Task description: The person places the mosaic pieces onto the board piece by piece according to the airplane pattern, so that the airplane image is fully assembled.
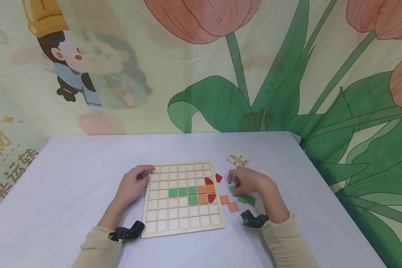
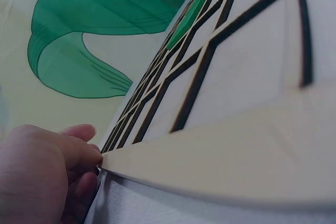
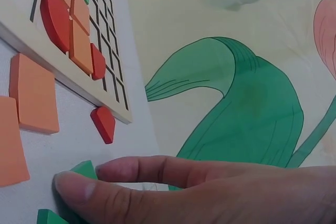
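A wooden grid board (image 1: 184, 221) lies on the table, with green squares (image 1: 182, 191), orange squares (image 1: 202, 199) and red quarter-round pieces (image 1: 211, 198) in its cells. My left hand (image 1: 130, 184) grips the board's far left corner, thumb at the side edge. To the right of the board my right hand (image 1: 249, 182) hovers over loose green pieces (image 1: 249, 200), thumb and forefinger apart. In the right wrist view, a green piece (image 3: 84, 169) shows just behind the thumb tip. A red piece (image 1: 237, 185) is partly hidden under the hand.
Beside the board's right edge lie loose orange squares (image 1: 233, 207) and a single red piece (image 1: 219, 178). A small patterned card (image 1: 238, 158) sits behind the right hand. White cloth covers the table (image 1: 87, 167), and a printed backdrop (image 1: 174, 67) hangs behind it.
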`<act>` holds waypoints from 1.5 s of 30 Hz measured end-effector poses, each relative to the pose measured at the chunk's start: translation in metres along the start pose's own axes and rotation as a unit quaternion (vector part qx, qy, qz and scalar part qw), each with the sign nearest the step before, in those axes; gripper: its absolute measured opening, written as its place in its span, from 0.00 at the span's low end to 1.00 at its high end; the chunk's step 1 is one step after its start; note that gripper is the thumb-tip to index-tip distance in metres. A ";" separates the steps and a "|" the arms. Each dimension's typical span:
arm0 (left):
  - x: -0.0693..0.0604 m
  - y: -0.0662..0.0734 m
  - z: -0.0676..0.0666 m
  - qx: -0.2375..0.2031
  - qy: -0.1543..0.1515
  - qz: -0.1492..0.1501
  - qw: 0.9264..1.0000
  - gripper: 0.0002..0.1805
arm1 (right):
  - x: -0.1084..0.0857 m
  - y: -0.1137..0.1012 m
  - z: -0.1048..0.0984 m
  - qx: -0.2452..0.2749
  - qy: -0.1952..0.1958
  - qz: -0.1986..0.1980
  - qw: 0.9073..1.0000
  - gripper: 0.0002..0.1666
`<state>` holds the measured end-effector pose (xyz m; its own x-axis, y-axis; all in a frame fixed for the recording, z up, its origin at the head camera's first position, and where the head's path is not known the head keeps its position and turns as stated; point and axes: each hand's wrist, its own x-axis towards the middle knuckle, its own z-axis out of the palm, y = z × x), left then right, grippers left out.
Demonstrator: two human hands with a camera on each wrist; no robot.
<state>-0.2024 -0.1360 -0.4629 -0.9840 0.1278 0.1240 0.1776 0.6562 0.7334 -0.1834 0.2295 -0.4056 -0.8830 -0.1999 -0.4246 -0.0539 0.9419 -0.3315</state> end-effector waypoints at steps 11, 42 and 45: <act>0.001 -0.002 0.001 0.000 0.003 0.004 1.000 0.18 | 0.002 0.000 0.000 0.011 0.014 -0.016 1.000 0.14; 0.001 0.000 0.000 0.000 0.006 0.006 1.000 0.18 | 0.006 -0.014 -0.010 0.048 0.160 -0.078 0.983 0.09; 0.000 0.000 0.000 -0.001 0.005 0.006 1.000 0.18 | 0.006 -0.021 -0.007 0.054 0.192 -0.102 0.975 0.10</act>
<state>-0.2028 -0.1358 -0.4630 -0.9820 0.1284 0.1386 0.1889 0.6535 0.7330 -0.1906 0.2106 -0.3951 -0.9697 -0.2442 -0.0016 -0.2146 0.8550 -0.4722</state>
